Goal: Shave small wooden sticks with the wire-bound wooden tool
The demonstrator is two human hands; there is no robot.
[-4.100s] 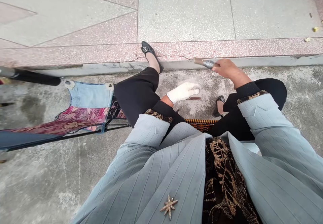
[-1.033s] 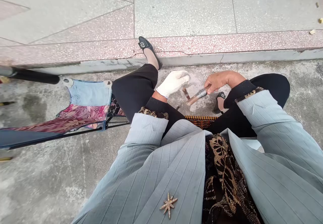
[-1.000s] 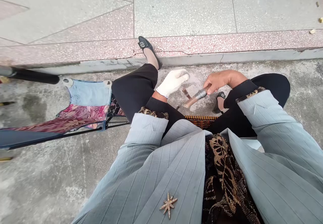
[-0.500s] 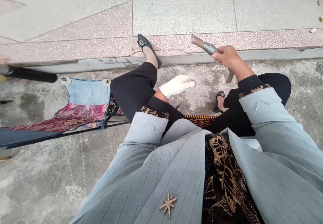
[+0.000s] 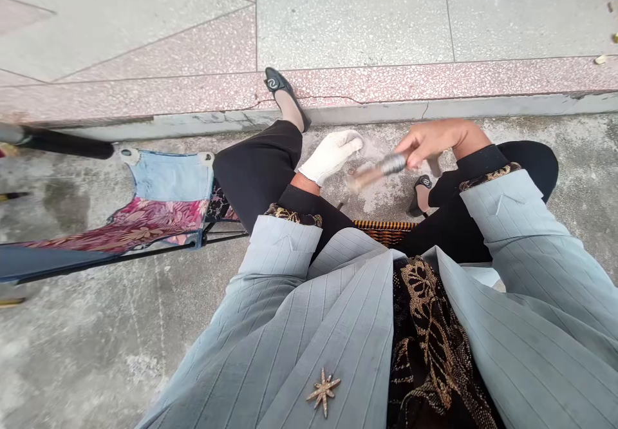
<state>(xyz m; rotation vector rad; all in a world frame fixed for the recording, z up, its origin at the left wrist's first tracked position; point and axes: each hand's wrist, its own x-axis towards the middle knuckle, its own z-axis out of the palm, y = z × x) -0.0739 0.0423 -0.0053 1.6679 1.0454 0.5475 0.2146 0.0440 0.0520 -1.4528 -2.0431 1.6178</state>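
Note:
My right hand (image 5: 427, 140) is closed around the handle of a hammer-like tool (image 5: 374, 172) with wire wound round its shaft; the tool is blurred by motion and points down-left toward the concrete between my feet. My left hand (image 5: 332, 155), in a white glove, rests low on the ground just left of the tool's head, fingers curled over something I cannot make out. A pale dusty patch (image 5: 386, 190) marks the concrete beneath both hands.
I sit on a woven stool (image 5: 386, 230), legs in black trousers, black shoes (image 5: 280, 87) at a raised pink terrazzo kerb (image 5: 483, 78). A folding fabric stool (image 5: 159, 200) stands to the left, a dark pole (image 5: 67, 147) beyond it.
Half a second ago my right hand held the tool raised above the kerb; now it has swung down toward the spot beside my gloved left hand. The left hand shifted slightly up.

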